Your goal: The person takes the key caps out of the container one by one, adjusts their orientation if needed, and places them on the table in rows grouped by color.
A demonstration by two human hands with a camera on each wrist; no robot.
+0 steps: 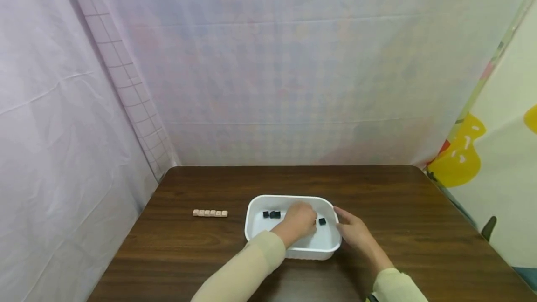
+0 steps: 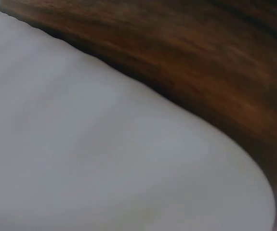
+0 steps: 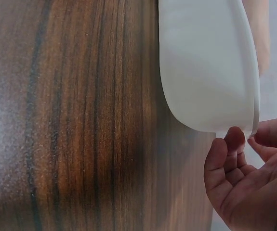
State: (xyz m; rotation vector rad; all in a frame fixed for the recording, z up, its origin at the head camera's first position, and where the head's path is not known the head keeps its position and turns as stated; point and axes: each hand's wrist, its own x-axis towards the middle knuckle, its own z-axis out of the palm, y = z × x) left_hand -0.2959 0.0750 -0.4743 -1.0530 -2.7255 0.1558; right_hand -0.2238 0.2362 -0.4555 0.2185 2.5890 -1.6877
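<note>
A white plastic tray (image 1: 310, 254) with rounded corners stands on the table. My left hand (image 1: 299, 220) reaches down inside it with bent fingers; a small pale bit shows at the fingertips, and whether they pinch it is hidden. Small black blocks (image 1: 275, 215) lie on the tray floor left of that hand, and another black block (image 1: 322, 221) lies to its right. My right hand (image 1: 354, 232) holds the tray's right end, the thumb at the rim and fingers against the outer wall, as the right wrist view shows. In the left wrist view the tray's outer wall (image 2: 104, 144) fills much of the picture.
Left of the tray, several small cream blocks (image 1: 210, 213) with faint marks sit in a straight row on the dark wood-grain table (image 1: 176, 250). A pale curtain (image 1: 285, 83) hangs behind the table's far edge, and a white cloth (image 1: 63, 129) hangs along the left.
</note>
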